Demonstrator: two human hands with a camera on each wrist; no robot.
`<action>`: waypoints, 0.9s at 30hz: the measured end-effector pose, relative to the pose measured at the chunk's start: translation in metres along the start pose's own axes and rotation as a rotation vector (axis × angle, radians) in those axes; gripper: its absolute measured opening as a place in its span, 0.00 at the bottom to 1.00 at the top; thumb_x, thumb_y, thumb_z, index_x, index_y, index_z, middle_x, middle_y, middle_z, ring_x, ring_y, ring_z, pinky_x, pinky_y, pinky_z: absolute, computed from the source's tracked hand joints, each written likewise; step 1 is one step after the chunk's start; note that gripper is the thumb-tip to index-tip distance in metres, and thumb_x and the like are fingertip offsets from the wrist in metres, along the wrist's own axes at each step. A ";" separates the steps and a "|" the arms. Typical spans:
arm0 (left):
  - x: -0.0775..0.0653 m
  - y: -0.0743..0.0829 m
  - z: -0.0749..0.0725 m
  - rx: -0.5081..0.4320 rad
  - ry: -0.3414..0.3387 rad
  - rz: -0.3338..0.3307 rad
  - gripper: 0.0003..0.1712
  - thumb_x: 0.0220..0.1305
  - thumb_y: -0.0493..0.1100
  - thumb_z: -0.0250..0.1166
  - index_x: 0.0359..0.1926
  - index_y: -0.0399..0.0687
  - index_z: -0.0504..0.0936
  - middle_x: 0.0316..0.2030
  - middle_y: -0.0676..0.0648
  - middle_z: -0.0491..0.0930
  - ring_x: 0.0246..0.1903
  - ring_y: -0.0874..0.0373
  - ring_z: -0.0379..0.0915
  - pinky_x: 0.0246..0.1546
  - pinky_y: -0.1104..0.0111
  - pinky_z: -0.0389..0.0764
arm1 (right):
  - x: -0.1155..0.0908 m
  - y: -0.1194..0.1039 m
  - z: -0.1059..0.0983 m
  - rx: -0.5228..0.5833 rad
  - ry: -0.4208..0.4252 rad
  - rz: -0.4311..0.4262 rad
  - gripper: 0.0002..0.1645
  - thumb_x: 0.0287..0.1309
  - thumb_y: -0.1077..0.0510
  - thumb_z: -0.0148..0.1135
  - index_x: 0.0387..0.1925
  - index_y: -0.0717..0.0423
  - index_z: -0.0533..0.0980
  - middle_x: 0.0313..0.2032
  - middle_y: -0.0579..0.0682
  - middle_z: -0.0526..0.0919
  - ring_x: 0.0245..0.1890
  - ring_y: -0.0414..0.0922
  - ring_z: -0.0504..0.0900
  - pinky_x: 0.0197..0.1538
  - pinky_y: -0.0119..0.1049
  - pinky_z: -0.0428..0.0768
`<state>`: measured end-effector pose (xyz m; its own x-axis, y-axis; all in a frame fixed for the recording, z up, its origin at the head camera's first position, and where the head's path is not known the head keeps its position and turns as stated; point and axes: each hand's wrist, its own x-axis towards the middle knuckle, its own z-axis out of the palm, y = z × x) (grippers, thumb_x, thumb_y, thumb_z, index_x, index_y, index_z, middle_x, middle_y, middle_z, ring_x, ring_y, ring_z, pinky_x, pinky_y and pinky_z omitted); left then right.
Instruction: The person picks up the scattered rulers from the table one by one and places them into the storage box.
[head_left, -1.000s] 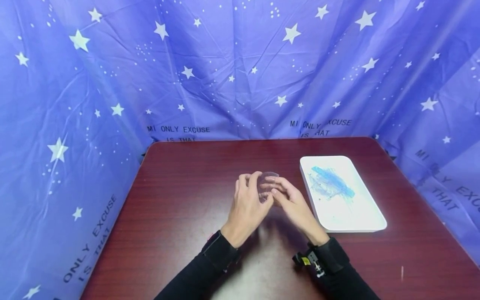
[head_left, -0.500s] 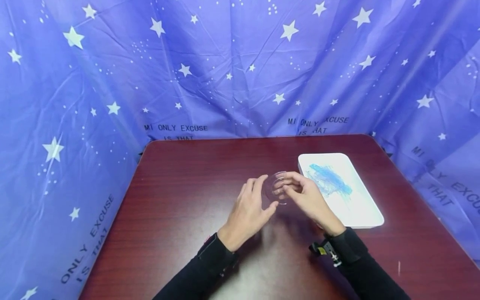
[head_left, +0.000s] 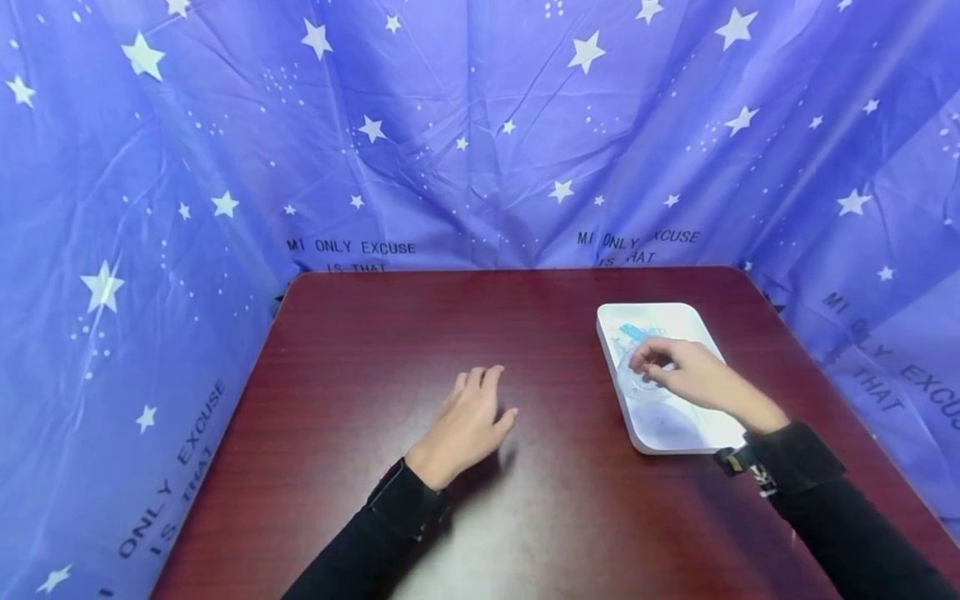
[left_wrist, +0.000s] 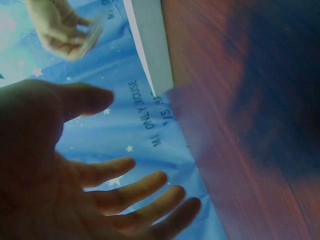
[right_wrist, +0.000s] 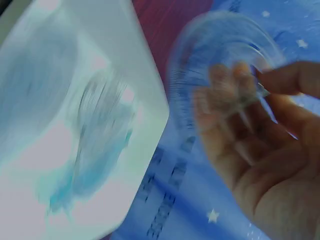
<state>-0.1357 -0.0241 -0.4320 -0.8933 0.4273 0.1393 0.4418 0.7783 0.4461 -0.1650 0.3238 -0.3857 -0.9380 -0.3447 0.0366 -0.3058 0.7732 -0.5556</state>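
My right hand [head_left: 693, 371] pinches a clear, round plastic disc [right_wrist: 186, 60], shaped like a shallow lid with an inner ring. In the head view the disc shows over the white tray [head_left: 660, 429], below and left of the fingertips. The right wrist view has it blurred, apart from the tray, with fingers seen through the plastic. My left hand [head_left: 461, 425] is above the table left of the tray, fingers spread and holding nothing; its palm [left_wrist: 35, 195] shows in the left wrist view.
The shallow tray stands at the right of a dark red wooden table [head_left: 375, 333]. A blue smear [head_left: 633, 332] marks the tray's surface, partly hidden by the right hand. Blue curtains [head_left: 465, 142] with white stars hang behind and at both sides.
Both hands were at the clear disc over the table; the left hand has let go and drawn back left. My right hand has carried the disc right, over the tray.
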 end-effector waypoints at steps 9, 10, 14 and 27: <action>-0.010 -0.015 -0.004 0.026 -0.070 -0.060 0.37 0.74 0.51 0.68 0.74 0.36 0.71 0.66 0.32 0.76 0.64 0.36 0.73 0.63 0.44 0.81 | -0.007 0.035 -0.006 -0.115 -0.254 0.029 0.07 0.64 0.68 0.64 0.35 0.54 0.83 0.30 0.43 0.85 0.28 0.33 0.74 0.32 0.30 0.75; -0.011 -0.016 -0.004 0.034 -0.067 -0.066 0.36 0.74 0.52 0.68 0.74 0.36 0.72 0.66 0.32 0.76 0.64 0.36 0.73 0.63 0.44 0.80 | -0.008 0.038 -0.004 -0.113 -0.264 0.027 0.07 0.64 0.68 0.64 0.35 0.54 0.83 0.30 0.43 0.85 0.28 0.34 0.74 0.32 0.31 0.75; -0.012 -0.017 -0.006 0.056 -0.067 -0.091 0.35 0.75 0.53 0.67 0.74 0.38 0.73 0.67 0.33 0.76 0.65 0.36 0.73 0.62 0.42 0.81 | -0.009 0.049 0.004 -0.126 -0.283 0.021 0.09 0.62 0.69 0.64 0.34 0.53 0.83 0.32 0.42 0.86 0.31 0.35 0.75 0.36 0.32 0.76; -0.020 -0.026 -0.003 0.110 -0.025 -0.131 0.32 0.75 0.53 0.67 0.72 0.42 0.77 0.63 0.36 0.80 0.64 0.38 0.75 0.63 0.41 0.80 | -0.011 0.062 0.024 -0.162 -0.272 -0.016 0.10 0.57 0.71 0.65 0.35 0.55 0.83 0.32 0.45 0.87 0.33 0.38 0.79 0.36 0.34 0.79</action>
<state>-0.1297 -0.0546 -0.4437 -0.9420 0.3296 0.0635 0.3297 0.8731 0.3591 -0.1696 0.3628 -0.4401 -0.8616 -0.4700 -0.1916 -0.3621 0.8338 -0.4166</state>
